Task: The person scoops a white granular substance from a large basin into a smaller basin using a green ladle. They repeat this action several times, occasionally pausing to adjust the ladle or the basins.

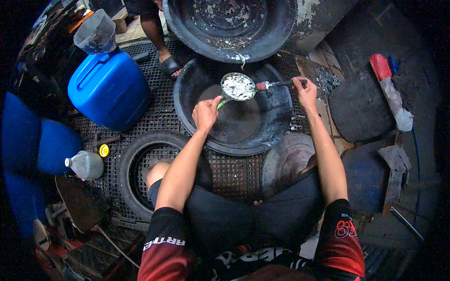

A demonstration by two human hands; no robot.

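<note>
My left hand (204,117) grips the green handle of a round strainer or scoop (238,86). Its face is covered with white, silvery flakes; I cannot tell whether they are wet. A small brush (277,84) with a dark handle is pinched in the fingers of my right hand (305,93). The brush's reddish tip is at the strainer's right rim. Both tools are over a wide black basin (232,147), whose dark bottom shows beneath them. At the far side a second large black basin (242,59), streaked with white residue, overlaps its rim.
On the left stand a blue jerrycan (109,91) with a translucent funnel (95,33), a plastic bottle (86,165) and a yellow cap (104,150). A tire (132,182) lies on the grated floor by my left leg. Another person's sandalled foot (170,66) is beyond the basin.
</note>
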